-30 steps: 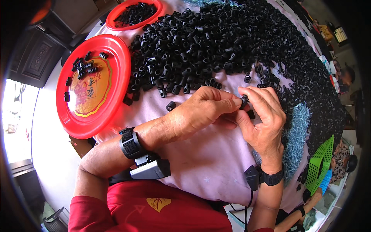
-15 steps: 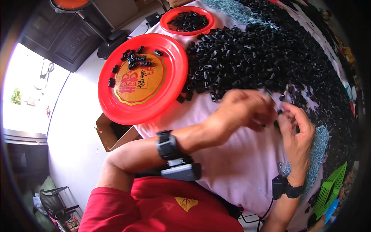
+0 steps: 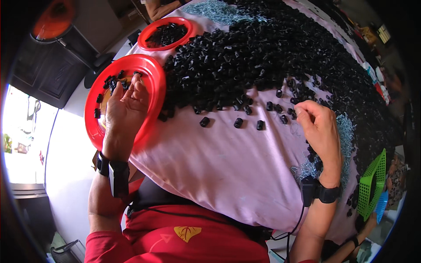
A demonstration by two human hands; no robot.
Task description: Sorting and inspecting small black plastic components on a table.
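Note:
My left hand (image 3: 126, 107) is over the large red plate (image 3: 161, 83), palm turned up and fingers apart. Small black plastic pieces (image 3: 112, 82) lie on the plate by its fingertips. On the right, my right hand (image 3: 322, 127) is curled with thumb and forefinger pinched together; what they hold, if anything, is too small to make out. Several loose black cylindrical pieces (image 3: 260, 125) are spread on the pink cloth (image 3: 219, 166) to its left. Beyond them rises a big heap of the same black pieces (image 3: 245, 61).
A smaller red dish (image 3: 190, 30) with black parts stands at the back left. Tangled pale-blue metallic bits (image 3: 346, 140) lie right of my right hand, with more at the back. A green mesh basket (image 3: 365, 197) is at lower right. Other people's arms (image 3: 160, 9) show at the edges.
My left hand has moved from beside my right hand to over the large red plate, and its fingers have spread. The right hand has shifted up slightly. The view has turned.

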